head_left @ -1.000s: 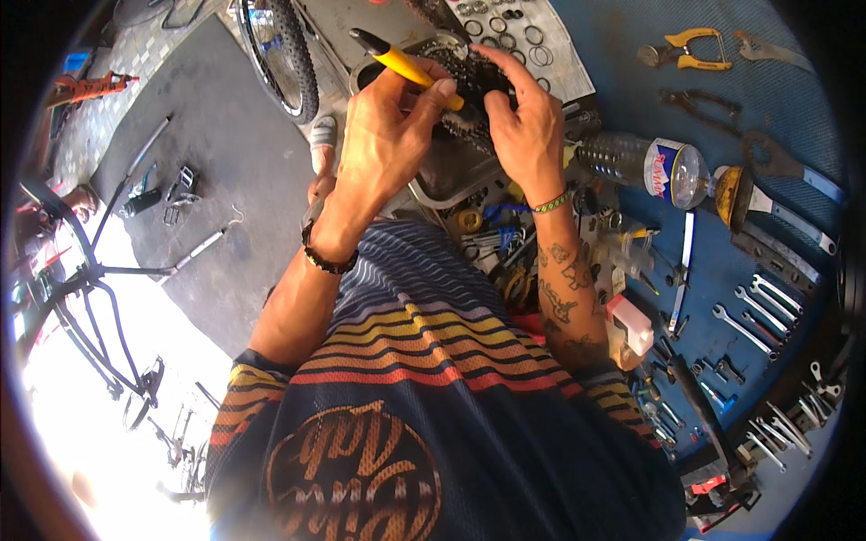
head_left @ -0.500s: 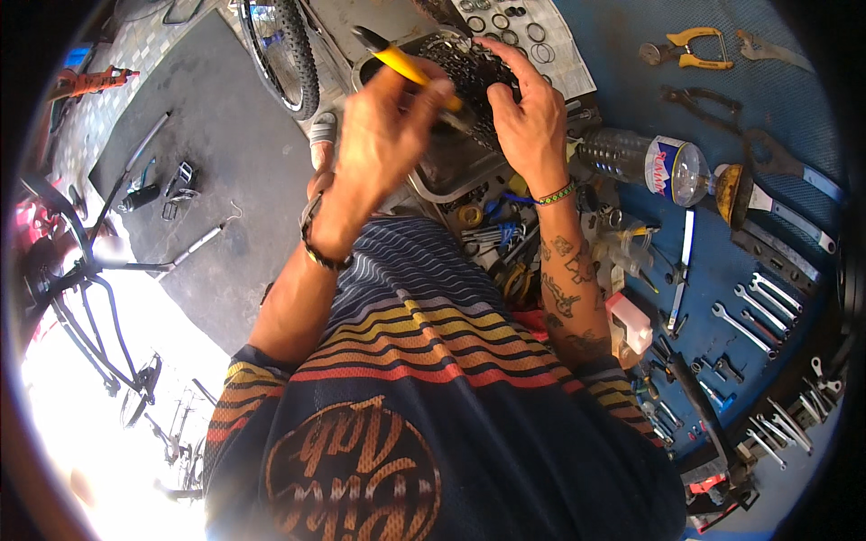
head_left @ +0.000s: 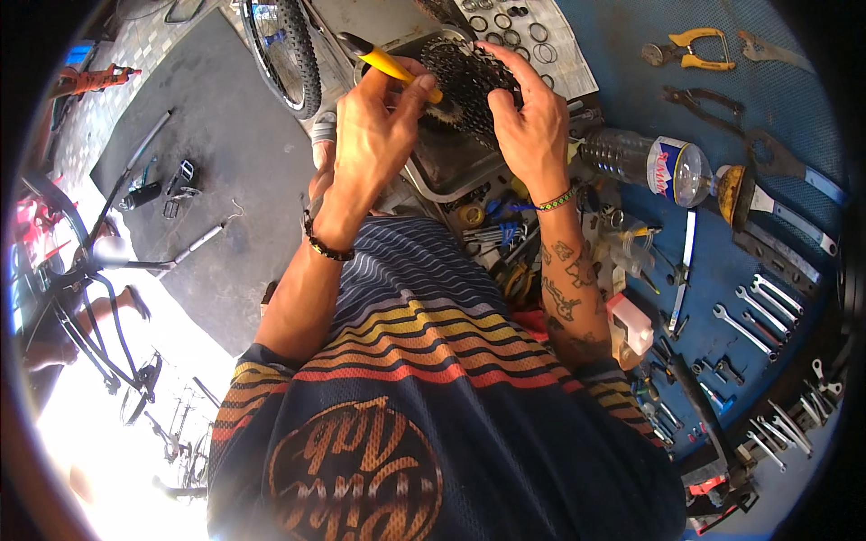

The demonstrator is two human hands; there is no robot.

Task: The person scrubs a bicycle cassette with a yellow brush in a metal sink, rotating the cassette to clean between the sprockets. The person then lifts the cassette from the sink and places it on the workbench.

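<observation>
Left hand (head_left: 372, 135) pinches the yellow brush (head_left: 388, 65) in closed fingers, slanting rightward to the black cassette (head_left: 475, 83); right hand (head_left: 532, 126), part-spread, grips its right edge.

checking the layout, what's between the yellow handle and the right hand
The black cassette is between the yellow handle and the right hand in the head view.

Lettering (head_left: 361, 469) marks the shirt (head_left: 456, 401) and bottle label (head_left: 666, 169).

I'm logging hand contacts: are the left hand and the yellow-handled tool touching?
Touching. The head view shows the left hand gripping the yellow-handled tool, thumb pressed on the handle, its dark end sticking out beyond the fingers.
</observation>
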